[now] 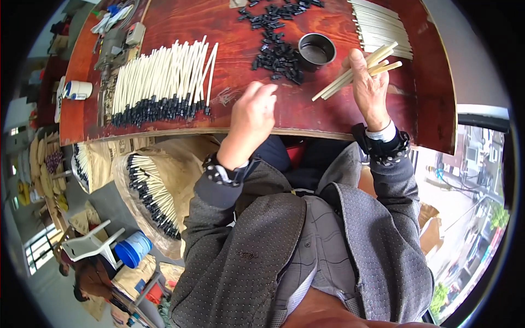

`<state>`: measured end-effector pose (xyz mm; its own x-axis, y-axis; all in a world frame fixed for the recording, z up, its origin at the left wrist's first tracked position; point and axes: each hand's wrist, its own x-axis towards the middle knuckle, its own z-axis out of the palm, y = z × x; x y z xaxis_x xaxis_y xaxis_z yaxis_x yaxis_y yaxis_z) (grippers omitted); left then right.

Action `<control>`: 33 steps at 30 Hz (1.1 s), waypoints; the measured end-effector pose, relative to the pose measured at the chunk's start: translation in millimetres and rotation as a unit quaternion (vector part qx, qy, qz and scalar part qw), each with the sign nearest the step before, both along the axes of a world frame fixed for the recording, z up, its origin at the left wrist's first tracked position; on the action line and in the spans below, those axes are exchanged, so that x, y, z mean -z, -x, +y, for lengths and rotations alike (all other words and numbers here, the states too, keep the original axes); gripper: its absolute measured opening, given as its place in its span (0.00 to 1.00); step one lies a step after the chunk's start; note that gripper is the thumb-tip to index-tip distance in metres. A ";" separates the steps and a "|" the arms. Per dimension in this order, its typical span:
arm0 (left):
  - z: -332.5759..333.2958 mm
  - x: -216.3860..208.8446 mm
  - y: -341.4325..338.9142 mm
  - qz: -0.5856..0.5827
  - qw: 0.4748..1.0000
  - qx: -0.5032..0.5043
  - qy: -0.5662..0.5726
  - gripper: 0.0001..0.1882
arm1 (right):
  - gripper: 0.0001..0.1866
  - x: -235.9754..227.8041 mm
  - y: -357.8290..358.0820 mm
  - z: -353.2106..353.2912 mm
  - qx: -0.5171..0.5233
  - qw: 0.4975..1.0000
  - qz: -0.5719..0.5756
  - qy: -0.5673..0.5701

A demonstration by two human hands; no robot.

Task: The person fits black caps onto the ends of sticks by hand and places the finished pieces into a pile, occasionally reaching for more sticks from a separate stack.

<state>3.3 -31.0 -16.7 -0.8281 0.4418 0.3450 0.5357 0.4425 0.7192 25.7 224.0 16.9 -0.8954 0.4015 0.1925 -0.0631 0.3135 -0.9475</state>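
My right hand (369,86) is closed around a small bundle of pale wooden sticks (358,71) that slant up to the right over the red-brown table (306,112). My left hand (252,117) hovers over the table near its front edge with its fingers curled; whether it holds anything is hidden. Ahead of it lies a heap of small black caps (276,52) next to a round dark cup (316,50). To the left, a long row of sticks with black caps fitted (161,85) lies side by side.
A stack of bare sticks (380,27) lies at the table's far right. A white cup (78,90) and tools (117,38) sit at the left end. Below the table, a sack holds more capped sticks (153,194). A blue bucket (131,250) and white chair (90,243) stand on the floor.
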 end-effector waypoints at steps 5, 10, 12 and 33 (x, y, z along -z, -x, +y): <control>43.7 17.3 14.8 0.072 0.995 0.055 0.050 0.11 | 0.22 14.2 -6.0 15.6 -0.011 0.992 0.070 -0.106; 47.6 25.5 18.8 0.116 0.983 0.056 0.133 0.09 | 0.21 10.7 -9.7 16.1 -0.036 0.958 0.144 -0.246; 41.8 27.2 17.8 0.111 0.983 0.054 0.134 0.09 | 0.21 6.5 -13.3 16.0 -0.046 0.981 0.077 -0.175; 21.3 23.5 4.2 -0.003 0.994 -0.004 0.105 0.09 | 0.20 -32.9 38.2 9.6 0.062 0.959 0.096 -0.260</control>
<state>-0.9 -9.7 -40.2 -0.8335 0.4978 0.2398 0.5274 0.5874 0.6139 -12.5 233.6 49.9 -0.7749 0.3088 0.5515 -0.1518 0.7561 -0.6366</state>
